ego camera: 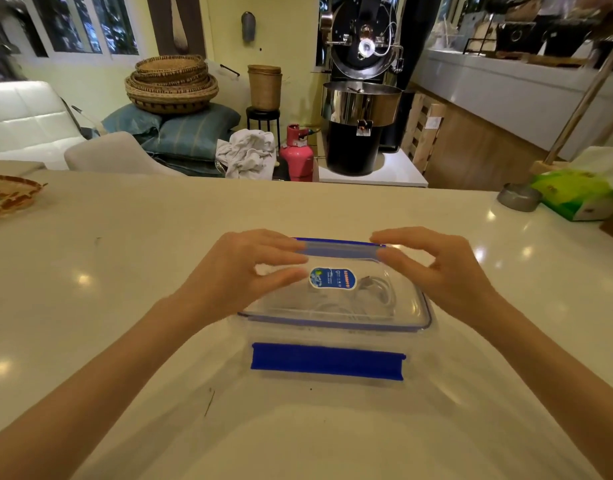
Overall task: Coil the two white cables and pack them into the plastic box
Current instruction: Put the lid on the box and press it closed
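White cables, seemingly coiled, boxed between hands.

A pale speckled countertop fills the foreground, with a woven tray at its nine o'clock edge and, toward two o'clock, a grey round base just beside a green tissue pack. Beyond the counter, at eleven o'clock, stacked woven baskets rest on blue cushions, near a white sofa. Around twelve o'clock stand a tall wicker basket on a black stool, crumpled white cloth, a pink gas cylinder and a black coffee roaster.
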A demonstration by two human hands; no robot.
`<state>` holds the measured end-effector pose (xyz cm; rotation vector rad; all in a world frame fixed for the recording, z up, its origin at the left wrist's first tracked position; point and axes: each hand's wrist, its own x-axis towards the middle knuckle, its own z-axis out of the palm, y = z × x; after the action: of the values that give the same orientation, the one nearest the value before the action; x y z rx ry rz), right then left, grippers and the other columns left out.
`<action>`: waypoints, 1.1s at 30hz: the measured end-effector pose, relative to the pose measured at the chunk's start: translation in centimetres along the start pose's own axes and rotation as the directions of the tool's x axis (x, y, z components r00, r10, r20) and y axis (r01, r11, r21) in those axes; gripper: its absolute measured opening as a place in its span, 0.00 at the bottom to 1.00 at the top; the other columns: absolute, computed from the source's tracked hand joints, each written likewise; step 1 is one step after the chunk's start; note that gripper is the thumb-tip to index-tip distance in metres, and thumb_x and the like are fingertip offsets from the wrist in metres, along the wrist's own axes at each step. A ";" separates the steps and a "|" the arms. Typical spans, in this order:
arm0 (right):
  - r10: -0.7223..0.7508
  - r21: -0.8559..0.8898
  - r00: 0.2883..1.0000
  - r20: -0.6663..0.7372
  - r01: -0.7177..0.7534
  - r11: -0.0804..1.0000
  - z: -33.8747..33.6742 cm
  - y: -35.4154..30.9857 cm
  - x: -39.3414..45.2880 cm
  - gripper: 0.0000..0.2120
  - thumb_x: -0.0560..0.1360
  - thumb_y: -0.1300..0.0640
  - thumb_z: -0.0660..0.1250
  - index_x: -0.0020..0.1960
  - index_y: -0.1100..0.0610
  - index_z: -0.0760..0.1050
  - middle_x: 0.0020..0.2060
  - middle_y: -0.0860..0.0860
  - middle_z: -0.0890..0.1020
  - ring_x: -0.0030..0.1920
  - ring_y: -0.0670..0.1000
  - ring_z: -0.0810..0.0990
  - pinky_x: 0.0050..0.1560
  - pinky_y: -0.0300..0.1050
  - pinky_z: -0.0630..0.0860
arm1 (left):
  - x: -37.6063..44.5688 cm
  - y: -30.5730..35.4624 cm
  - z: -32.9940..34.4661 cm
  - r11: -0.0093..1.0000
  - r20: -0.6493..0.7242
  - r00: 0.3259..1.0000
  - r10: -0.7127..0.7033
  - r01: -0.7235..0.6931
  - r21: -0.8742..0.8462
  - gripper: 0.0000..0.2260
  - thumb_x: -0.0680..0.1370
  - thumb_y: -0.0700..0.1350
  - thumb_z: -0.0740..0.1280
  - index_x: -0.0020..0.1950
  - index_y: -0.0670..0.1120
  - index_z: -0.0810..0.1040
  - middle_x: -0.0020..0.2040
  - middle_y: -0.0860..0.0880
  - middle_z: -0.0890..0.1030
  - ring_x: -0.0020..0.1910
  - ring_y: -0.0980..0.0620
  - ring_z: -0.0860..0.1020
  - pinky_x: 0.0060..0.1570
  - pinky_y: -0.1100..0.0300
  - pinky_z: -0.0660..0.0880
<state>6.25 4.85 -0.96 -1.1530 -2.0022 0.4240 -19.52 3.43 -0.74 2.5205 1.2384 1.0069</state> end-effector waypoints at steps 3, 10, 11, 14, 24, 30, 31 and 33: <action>-0.175 -0.028 0.984 0.017 0.175 0.984 0.0 -0.9 -4.9 0.14 0.73 0.45 0.63 0.56 0.49 0.76 0.55 0.42 0.78 0.58 0.38 0.75 0.56 0.34 0.73 | -4.4 1.4 -0.5 0.988 0.051 0.990 0.135 -0.138 0.063 0.19 0.75 0.57 0.60 0.53 0.46 0.81 0.54 0.52 0.79 0.56 0.59 0.76 0.57 0.67 0.71; -0.333 -0.218 0.940 0.075 0.342 0.914 1.2 -0.1 -9.0 0.23 0.71 0.50 0.65 0.63 0.58 0.69 0.62 0.52 0.74 0.65 0.47 0.70 0.66 0.45 0.66 | -7.5 1.1 0.8 0.965 0.015 0.976 0.219 -0.219 0.148 0.19 0.75 0.52 0.62 0.57 0.40 0.78 0.59 0.44 0.77 0.60 0.49 0.76 0.58 0.50 0.74; -0.340 -0.221 0.937 0.080 0.350 0.910 1.3 0.0 -9.0 0.24 0.71 0.49 0.66 0.63 0.58 0.69 0.62 0.52 0.74 0.65 0.48 0.70 0.67 0.45 0.66 | -7.6 1.0 0.9 0.962 0.006 0.974 0.227 -0.225 0.152 0.19 0.74 0.52 0.63 0.57 0.40 0.77 0.59 0.44 0.77 0.60 0.49 0.76 0.58 0.50 0.74; -0.356 -0.232 0.928 0.105 0.371 0.899 1.3 0.5 -9.1 0.29 0.69 0.46 0.68 0.65 0.58 0.68 0.63 0.52 0.73 0.66 0.48 0.69 0.67 0.47 0.66 | -7.9 0.6 1.3 0.953 -0.003 0.967 0.253 -0.249 0.175 0.21 0.71 0.52 0.67 0.59 0.40 0.76 0.61 0.44 0.76 0.61 0.49 0.75 0.60 0.50 0.72; -0.383 -0.356 0.920 0.084 0.387 0.851 2.3 1.0 -9.5 0.31 0.66 0.54 0.73 0.65 0.58 0.65 0.63 0.52 0.71 0.66 0.51 0.68 0.69 0.47 0.62 | -8.5 -1.2 2.4 0.899 0.007 0.939 0.345 -0.333 0.285 0.24 0.72 0.48 0.69 0.66 0.43 0.68 0.65 0.45 0.72 0.64 0.49 0.71 0.62 0.49 0.71; -0.365 -0.289 0.928 0.074 0.370 0.883 1.9 0.9 -9.6 0.30 0.67 0.53 0.73 0.65 0.59 0.67 0.64 0.52 0.72 0.66 0.49 0.69 0.67 0.50 0.66 | -8.5 -0.4 2.1 0.923 -0.012 0.952 0.307 -0.294 0.250 0.23 0.72 0.49 0.68 0.65 0.42 0.70 0.64 0.45 0.73 0.63 0.52 0.71 0.63 0.53 0.69; -0.356 -0.264 0.932 0.072 0.363 0.894 1.8 0.8 -9.6 0.29 0.68 0.52 0.72 0.65 0.58 0.68 0.64 0.52 0.73 0.66 0.49 0.69 0.67 0.50 0.66 | -8.4 -0.2 2.0 0.930 -0.019 0.955 0.296 -0.284 0.235 0.23 0.72 0.49 0.68 0.64 0.42 0.71 0.63 0.45 0.73 0.63 0.53 0.72 0.64 0.54 0.69; -0.353 -0.228 0.934 0.056 0.356 0.906 1.6 0.5 -9.3 0.26 0.70 0.50 0.70 0.64 0.58 0.69 0.62 0.51 0.74 0.64 0.48 0.72 0.66 0.50 0.68 | -8.1 0.2 1.7 0.945 -0.047 0.961 0.274 -0.260 0.199 0.21 0.72 0.49 0.67 0.61 0.40 0.73 0.61 0.46 0.75 0.61 0.55 0.73 0.64 0.56 0.69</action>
<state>8.10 -2.55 -6.56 -0.8906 -2.2605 0.0064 -21.82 -2.53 -6.00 2.8868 1.0775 1.0934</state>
